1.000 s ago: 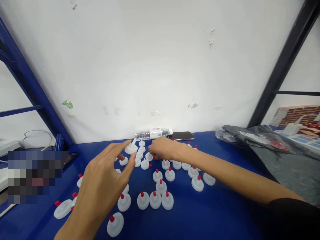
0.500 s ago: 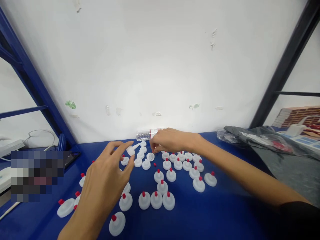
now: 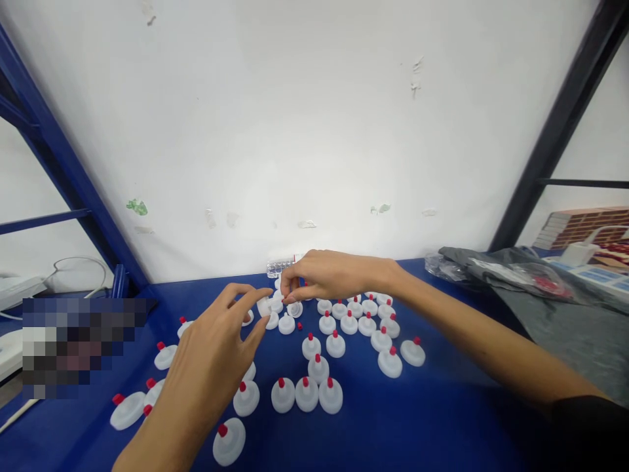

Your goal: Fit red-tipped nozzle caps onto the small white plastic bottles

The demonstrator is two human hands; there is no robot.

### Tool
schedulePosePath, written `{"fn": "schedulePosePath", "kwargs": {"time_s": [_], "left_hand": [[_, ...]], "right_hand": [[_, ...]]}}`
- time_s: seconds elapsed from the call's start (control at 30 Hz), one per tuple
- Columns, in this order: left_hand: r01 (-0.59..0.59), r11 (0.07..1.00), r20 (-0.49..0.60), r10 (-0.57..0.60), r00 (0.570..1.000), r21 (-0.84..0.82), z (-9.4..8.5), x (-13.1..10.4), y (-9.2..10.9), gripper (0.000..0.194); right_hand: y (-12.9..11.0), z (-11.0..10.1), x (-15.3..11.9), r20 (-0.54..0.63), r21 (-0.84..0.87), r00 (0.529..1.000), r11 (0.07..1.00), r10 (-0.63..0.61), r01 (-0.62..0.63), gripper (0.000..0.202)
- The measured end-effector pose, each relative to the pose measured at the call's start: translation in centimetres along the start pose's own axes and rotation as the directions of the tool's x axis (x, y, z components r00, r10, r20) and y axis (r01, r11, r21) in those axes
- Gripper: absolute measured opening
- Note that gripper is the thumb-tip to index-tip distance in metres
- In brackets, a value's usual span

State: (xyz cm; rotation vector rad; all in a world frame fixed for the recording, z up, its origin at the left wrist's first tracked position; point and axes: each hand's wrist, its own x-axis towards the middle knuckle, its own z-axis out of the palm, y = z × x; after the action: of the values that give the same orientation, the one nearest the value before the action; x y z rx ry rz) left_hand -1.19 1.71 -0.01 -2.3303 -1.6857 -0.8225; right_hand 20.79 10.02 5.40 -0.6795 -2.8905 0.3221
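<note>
Blue worktop (image 3: 442, 419) was covered with white caps (image 3: 307, 393) near its middle. I saw my left hand (image 3: 216, 354) pinch a white nozzle (image 3: 264, 305). My right hand (image 3: 324, 275) pinched something too small to tell.

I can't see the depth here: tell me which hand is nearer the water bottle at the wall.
Right. The right hand overlaps the water bottle; the left hand sits well short of it.

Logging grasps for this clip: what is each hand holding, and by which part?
The left hand pinches a white nozzle cap at its base, thumb and forefinger. The right hand has its fingertips pinched together; whatever they hold is too small to tell.
</note>
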Motion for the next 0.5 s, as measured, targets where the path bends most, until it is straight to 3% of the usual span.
{"fn": "schedulePosePath", "kwargs": {"time_s": [0.5], "left_hand": [[-0.033,0.999,-0.037,0.032,0.999,-0.013,0.29,-0.17,-0.55,0.034]], "right_hand": [[-0.64,-0.82,-0.25,-0.028,0.106,1.0,0.994,0.003,0.0,0.021]]}}
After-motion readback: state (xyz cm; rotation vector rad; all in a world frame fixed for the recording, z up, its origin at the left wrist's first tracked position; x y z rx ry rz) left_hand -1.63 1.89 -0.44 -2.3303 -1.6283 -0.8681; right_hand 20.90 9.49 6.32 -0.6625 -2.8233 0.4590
